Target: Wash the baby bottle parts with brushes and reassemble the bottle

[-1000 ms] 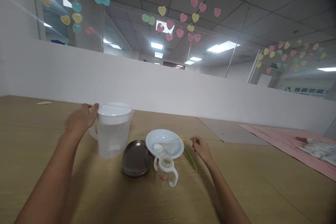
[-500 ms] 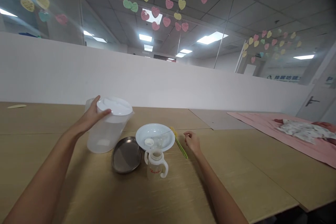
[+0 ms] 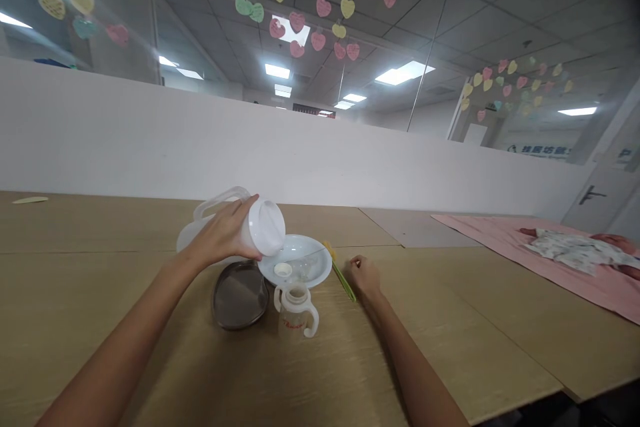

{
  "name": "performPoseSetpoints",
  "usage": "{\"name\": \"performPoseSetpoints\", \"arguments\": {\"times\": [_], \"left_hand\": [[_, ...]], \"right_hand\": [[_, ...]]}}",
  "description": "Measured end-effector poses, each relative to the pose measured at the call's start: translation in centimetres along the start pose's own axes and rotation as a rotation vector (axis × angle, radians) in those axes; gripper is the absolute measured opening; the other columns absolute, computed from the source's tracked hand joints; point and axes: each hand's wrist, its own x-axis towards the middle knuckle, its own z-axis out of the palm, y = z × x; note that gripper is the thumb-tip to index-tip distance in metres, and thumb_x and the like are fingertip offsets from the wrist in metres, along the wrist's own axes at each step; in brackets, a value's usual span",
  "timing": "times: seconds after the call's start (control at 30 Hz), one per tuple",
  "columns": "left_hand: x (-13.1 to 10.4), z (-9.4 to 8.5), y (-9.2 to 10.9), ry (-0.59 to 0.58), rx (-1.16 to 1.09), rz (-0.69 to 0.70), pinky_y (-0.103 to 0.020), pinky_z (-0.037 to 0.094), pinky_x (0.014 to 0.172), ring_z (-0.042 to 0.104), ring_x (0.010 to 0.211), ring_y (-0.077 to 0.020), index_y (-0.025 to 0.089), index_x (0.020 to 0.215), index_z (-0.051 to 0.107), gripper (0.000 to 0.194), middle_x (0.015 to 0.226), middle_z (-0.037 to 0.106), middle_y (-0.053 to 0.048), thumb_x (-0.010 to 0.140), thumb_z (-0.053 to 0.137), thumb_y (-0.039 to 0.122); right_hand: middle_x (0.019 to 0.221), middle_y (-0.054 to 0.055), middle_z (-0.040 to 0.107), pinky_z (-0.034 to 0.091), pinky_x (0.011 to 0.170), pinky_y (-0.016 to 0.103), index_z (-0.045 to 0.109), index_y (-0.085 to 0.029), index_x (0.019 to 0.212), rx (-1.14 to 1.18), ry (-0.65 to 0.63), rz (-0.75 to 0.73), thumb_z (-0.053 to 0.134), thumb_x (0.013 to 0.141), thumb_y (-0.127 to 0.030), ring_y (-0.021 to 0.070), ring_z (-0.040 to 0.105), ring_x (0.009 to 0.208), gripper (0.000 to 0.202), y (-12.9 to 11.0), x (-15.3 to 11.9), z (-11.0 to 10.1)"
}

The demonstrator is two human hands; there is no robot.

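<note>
My left hand (image 3: 223,230) grips a translucent white pitcher (image 3: 266,227) near its lidded top. The pitcher lies tilted far over, its lid end at the left rim of a white bowl (image 3: 319,276). In the bowl are a small white ring-like piece (image 3: 283,270) and a clear piece. A metal tray (image 3: 240,297) lies left of the bowl. In front of the bowl a two-handled bottle (image 3: 295,313) stands upright with its mouth uncovered. My right hand (image 3: 365,275) rests on the table, fingers curled, right of a green-and-yellow brush (image 3: 343,279); what it holds, if anything, is hidden.
The wooden table (image 3: 450,347) reaches back to a white low wall (image 3: 320,160) with glass above. At the right a pink cloth (image 3: 490,233) carries a doll in patterned clothes (image 3: 565,248). A thin pale object (image 3: 31,200) lies at the far left.
The pitcher has gone from nearly upright to steeply tilted, its lid end moved right and down towards the bowl. My left hand moved right with it. My right hand has hardly moved.
</note>
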Motion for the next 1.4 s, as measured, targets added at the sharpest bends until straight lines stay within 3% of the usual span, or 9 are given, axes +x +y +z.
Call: {"name": "performPoseSetpoints", "arguments": {"times": [0.23,0.5,1.0,1.4], "left_hand": [[0.2,0.0,0.2,0.013,0.087,0.086,-0.038,0.035,0.090,0.041,0.114,-0.0334,0.021,0.135,0.022,0.106,0.124,0.043,-0.014,0.047,0.072,0.054],[0.2,0.1,-0.2,0.037,0.154,0.144,-0.038,0.035,0.090,0.042,0.112,-0.0338,0.016,0.135,0.024,0.107,0.122,0.044,-0.016,0.049,0.069,0.060],[0.1,-0.3,0.0,-0.006,0.167,0.130,-0.040,0.035,0.090,0.043,0.112,-0.0350,0.014,0.134,0.025,0.109,0.120,0.046,-0.018,0.046,0.071,0.060],[-0.1,-0.7,0.2,0.008,0.129,0.100,-0.040,0.035,0.090,0.041,0.114,-0.0356,0.021,0.134,0.023,0.108,0.121,0.046,-0.015,0.046,0.073,0.056]], "right_hand": [[0.093,0.009,0.066,0.035,0.063,0.023,0.064,-0.017,0.094,-0.145,-0.094,-0.088,0.040,0.082,-0.018,0.0183,0.060,0.086,0.026,0.6,0.1,1.0],[0.093,0.011,0.065,0.033,0.062,0.024,0.060,-0.015,0.097,-0.252,-0.112,-0.154,0.038,0.083,-0.018,0.0189,0.059,0.086,0.026,0.4,-0.2,1.0],[0.094,0.010,0.065,0.032,0.061,0.023,0.057,-0.016,0.097,-0.309,-0.145,-0.184,0.037,0.085,-0.020,0.0179,0.059,0.086,0.024,0.7,0.1,1.1],[0.093,0.009,0.065,0.031,0.059,0.023,0.058,-0.016,0.095,-0.315,-0.148,-0.195,0.037,0.084,-0.019,0.0177,0.060,0.083,0.024,0.9,0.2,1.4]]}}
